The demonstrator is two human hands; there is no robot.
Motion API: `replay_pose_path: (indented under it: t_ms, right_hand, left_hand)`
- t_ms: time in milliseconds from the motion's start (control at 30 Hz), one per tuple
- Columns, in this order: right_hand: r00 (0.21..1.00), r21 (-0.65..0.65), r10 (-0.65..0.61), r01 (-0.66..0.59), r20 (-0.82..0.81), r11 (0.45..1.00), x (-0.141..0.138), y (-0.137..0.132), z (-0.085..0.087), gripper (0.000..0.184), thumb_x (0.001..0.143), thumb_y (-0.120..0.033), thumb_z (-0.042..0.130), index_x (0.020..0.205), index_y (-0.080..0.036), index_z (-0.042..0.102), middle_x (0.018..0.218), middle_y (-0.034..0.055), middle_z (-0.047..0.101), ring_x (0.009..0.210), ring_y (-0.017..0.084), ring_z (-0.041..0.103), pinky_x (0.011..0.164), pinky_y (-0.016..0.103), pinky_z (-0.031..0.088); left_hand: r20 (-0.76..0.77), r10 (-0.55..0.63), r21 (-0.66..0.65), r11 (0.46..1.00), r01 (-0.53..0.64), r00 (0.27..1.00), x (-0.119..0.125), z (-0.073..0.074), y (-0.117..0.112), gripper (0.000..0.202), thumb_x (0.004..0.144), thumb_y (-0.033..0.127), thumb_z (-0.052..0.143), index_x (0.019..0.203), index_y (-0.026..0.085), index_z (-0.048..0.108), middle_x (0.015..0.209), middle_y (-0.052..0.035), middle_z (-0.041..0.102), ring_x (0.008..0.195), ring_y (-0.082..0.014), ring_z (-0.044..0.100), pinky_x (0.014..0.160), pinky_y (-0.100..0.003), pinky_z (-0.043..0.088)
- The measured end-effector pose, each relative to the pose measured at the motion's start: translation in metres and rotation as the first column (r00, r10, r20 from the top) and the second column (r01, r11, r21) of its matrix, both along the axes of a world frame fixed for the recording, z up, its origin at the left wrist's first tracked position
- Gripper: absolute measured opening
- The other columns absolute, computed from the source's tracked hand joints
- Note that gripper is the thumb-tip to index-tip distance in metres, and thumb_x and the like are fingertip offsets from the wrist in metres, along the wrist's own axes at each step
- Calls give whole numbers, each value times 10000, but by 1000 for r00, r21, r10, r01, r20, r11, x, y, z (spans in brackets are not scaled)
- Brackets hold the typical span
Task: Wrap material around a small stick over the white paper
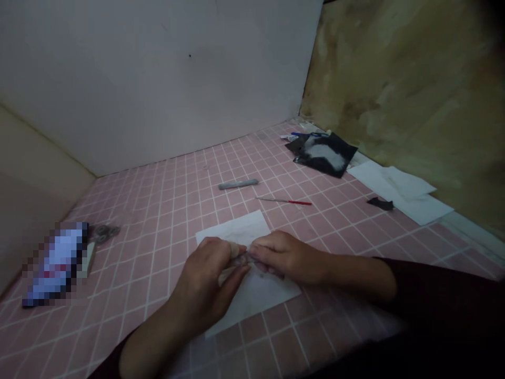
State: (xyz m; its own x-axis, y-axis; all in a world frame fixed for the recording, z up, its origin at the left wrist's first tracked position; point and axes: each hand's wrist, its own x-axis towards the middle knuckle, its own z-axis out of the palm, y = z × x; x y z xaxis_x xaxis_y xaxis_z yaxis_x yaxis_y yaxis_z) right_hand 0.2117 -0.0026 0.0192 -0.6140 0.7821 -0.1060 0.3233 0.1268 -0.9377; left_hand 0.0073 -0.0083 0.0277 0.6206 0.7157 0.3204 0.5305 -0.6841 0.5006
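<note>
Over a white sheet of paper point(232, 321), my left hand point(209, 273) and my right hand point(286, 255) meet with their fingertips close together. Each hand is closed in a pinch. Something small sits between the fingers, largely hidden and too dim to name. A pale wrap or covering shows around one finger of the left hand. Just beyond the sheet lies a thin tool with a red handle point(300, 202) and a slender metal shaft. Farther back is a short grey bar point(239, 184), flat on the pink checked surface point(169, 210).
At the back right, a black sheet with whitish dust point(323, 152) lies by a blue pen-like item point(302, 134). White papers point(398, 189) and a black scrap point(381, 203) rest along the right wall. To the left are a pixelated object point(57, 263) and a greyish coil point(106, 232).
</note>
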Motion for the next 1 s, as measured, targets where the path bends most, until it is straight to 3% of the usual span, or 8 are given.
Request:
replay_pose_path:
  t_ms: [100, 200, 367, 600, 700, 833, 900, 1000]
  right_hand:
    - [998, -253, 3, -19, -61, 967, 0, 4, 1, 405, 952, -409, 280, 639, -190, 416, 475, -63, 342, 415, 87, 365, 464, 227, 362]
    - [1000, 182, -29, 27, 8, 983, 2, 1, -3, 355, 953, -356, 333, 673, -173, 453, 579, -21, 444, 533, 103, 440, 549, 243, 360]
    - [988, 653, -58, -49, 141, 756, 3, -6, -9, 326, 973, -316, 309, 733, -166, 471, 663, 9, 489, 591, 121, 423, 594, 273, 334]
    - [997, 359, 26, -49, 69, 932, 4, -2, 1, 342, 978, -301, 337, 684, -167, 450, 598, -28, 461, 550, 85, 446, 568, 219, 342]
    - [996, 437, 23, -60, 88, 897, 2, -6, -4, 335, 974, -300, 341, 695, -165, 468, 611, -17, 481, 558, 94, 450, 568, 229, 349]
    - [992, 707, 0, -88, 124, 702, -1, -10, -12, 301, 956, -299, 353, 734, -162, 503, 672, 26, 531, 623, 137, 465, 610, 284, 360]
    - [995, 630, -11, -52, 96, 775, -1, -8, -12, 299, 950, -304, 362, 721, -165, 495, 665, 20, 522, 621, 134, 469, 617, 283, 368]
    - [999, 169, 28, -32, 29, 985, -1, 0, -7, 360, 955, -346, 326, 668, -173, 457, 565, -21, 447, 522, 105, 440, 546, 246, 371]
  left_hand:
    - [-37, -13, 203, 979, 21, 999, 3, -6, -1, 136, 846, 121, 573, 961, 188, 547, 839, -35, 637, 765, -176, 580, 768, -359, 451]
    - [-18, 31, -76, 997, -32, 999, 2, -2, 2, 133, 833, 165, 607, 949, 189, 547, 823, -19, 642, 740, -156, 599, 671, -276, 471]
    - [-25, -1, -352, 936, -8, 1000, -2, 6, 4, 54, 857, 194, 569, 904, 198, 543, 769, 16, 618, 685, -120, 584, 604, -218, 453]
    - [37, 52, -288, 957, -39, 998, -2, 4, 2, 153, 841, 257, 626, 956, 213, 535, 870, 10, 634, 779, -131, 605, 697, -251, 467]
    - [66, 39, -461, 887, -4, 997, -3, 8, 5, 156, 833, 302, 638, 867, 188, 538, 753, 20, 601, 653, -107, 556, 587, -220, 435]
    - [197, 6, -693, 708, 135, 980, -5, 13, 9, 184, 833, 322, 626, 857, 177, 515, 771, -1, 600, 691, -126, 562, 593, -230, 448]
    - [180, -14, -658, 741, 131, 984, -5, 11, 8, 164, 854, 317, 598, 874, 180, 510, 800, -12, 605, 724, -141, 569, 620, -253, 459]
    - [-6, -27, -300, 954, 24, 1000, -3, 2, 3, 85, 874, 260, 564, 877, 182, 532, 783, -17, 585, 709, -152, 534, 640, -288, 433]
